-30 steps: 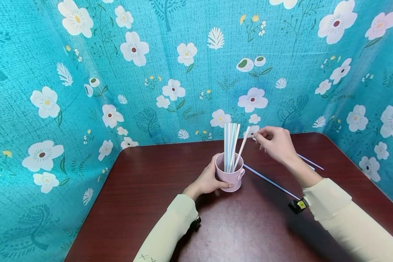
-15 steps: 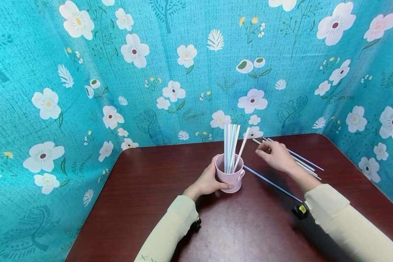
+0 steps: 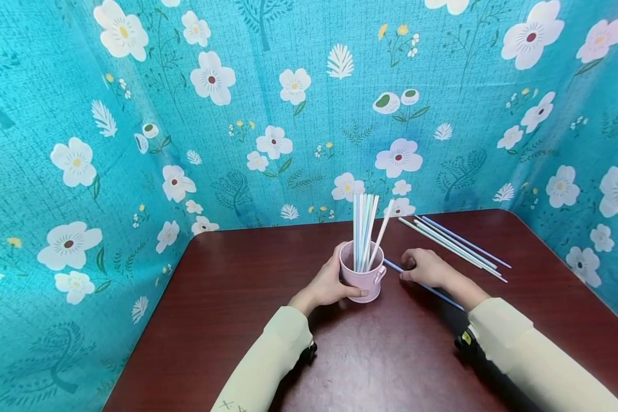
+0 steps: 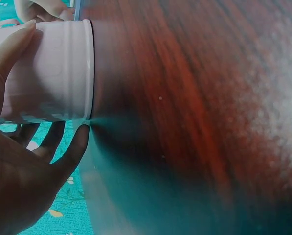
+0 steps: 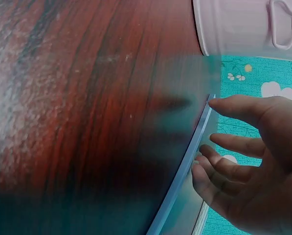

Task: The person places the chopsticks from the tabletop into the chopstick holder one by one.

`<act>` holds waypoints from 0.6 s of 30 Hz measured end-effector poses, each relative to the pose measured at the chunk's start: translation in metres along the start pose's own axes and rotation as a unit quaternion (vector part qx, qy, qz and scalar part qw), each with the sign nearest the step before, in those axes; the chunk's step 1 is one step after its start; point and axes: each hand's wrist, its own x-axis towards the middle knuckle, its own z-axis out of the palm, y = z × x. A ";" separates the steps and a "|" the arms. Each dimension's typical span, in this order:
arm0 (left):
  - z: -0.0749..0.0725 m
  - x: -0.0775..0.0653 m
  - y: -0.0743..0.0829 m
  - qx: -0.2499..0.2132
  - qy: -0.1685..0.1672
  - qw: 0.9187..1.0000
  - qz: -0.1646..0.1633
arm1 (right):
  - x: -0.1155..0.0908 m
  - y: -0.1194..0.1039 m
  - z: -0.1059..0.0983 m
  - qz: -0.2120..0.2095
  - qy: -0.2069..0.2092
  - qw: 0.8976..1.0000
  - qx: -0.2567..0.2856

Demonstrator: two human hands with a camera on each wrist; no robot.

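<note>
My left hand [image 3: 325,284] grips a small pink bucket [image 3: 359,281] from its left side, thumb across the front. In the left wrist view, the fingers reach round the bucket wall [image 4: 53,68]. Several thin pastel straws [image 3: 363,232] stand upright in the bucket, one leaning right. A blue straw [image 3: 443,296] lies on the table to the bucket's right. Over it is my right hand [image 3: 426,269], with the thumb and fingertips down at the straw. In the right wrist view, the thumb tip meets the blue straw [image 5: 179,174], and the loosely bent fingers are spread beside it.
Several more straws [image 3: 460,246], white, pale green and blue, lie side by side at the table's back right. The dark red-brown table [image 3: 237,286] has a glossy top. A turquoise flowered cloth [image 3: 298,114] hangs behind and on both sides.
My right hand let go of a pale straw by the back-right straws, then came down and toward me to the blue straw. My left hand and the bucket have stayed put.
</note>
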 end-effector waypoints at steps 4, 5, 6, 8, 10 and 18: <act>0.000 0.000 0.000 0.002 0.001 1.000 0.001 | 0.002 -0.001 0.000 0.006 0.002 1.000 -0.017; 0.000 0.000 0.000 0.002 0.001 1.000 0.000 | 0.003 -0.002 0.000 0.011 0.002 1.000 -0.022; 0.000 0.000 0.000 0.003 0.001 1.000 0.000 | 0.003 -0.003 0.000 0.019 0.002 0.999 -0.027; -0.001 0.000 0.000 0.005 0.001 1.000 0.002 | 0.004 -0.004 0.001 0.030 0.003 0.999 -0.038; -0.001 0.000 0.000 0.005 0.002 1.000 0.003 | 0.006 -0.004 0.001 0.044 0.004 0.998 -0.048; 0.001 0.000 0.000 0.007 0.004 1.000 0.007 | 0.006 -0.008 -0.001 0.052 0.000 0.994 -0.092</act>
